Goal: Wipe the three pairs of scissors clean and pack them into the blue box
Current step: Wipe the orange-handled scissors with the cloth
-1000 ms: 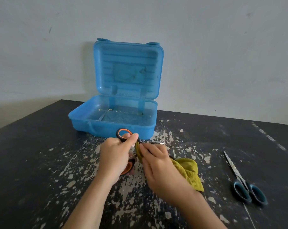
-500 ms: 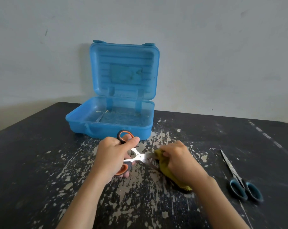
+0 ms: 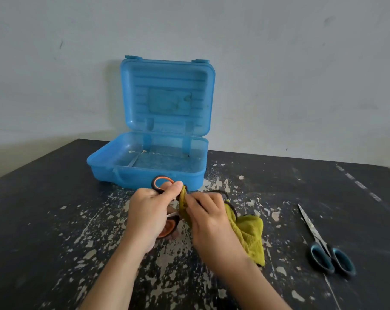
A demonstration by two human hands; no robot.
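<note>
My left hand [image 3: 150,212] grips the orange-and-black scissors [image 3: 161,183] by their handles, just in front of the blue box [image 3: 144,173]. My right hand [image 3: 208,220] pinches a yellow-green cloth [image 3: 249,236] around the blades close to the pivot, so the blades are hidden. The box stands open with its lid upright against the wall, and its tray shows no scissors. A second pair, with blue-and-black handles [image 3: 321,258], lies closed on the table at the right, blades pointing away. A dark curved loop [image 3: 233,209] shows behind my right hand; I cannot tell what it is.
The black table [image 3: 44,220] is worn, with pale chipped paint patches across the middle. A pale wall rises right behind the box. The table's left edge runs diagonally at the far left.
My right hand has slid the cloth back along the blades toward the handles; the bare blades seen half a second ago are now covered. The left hand keeps its grip.
</note>
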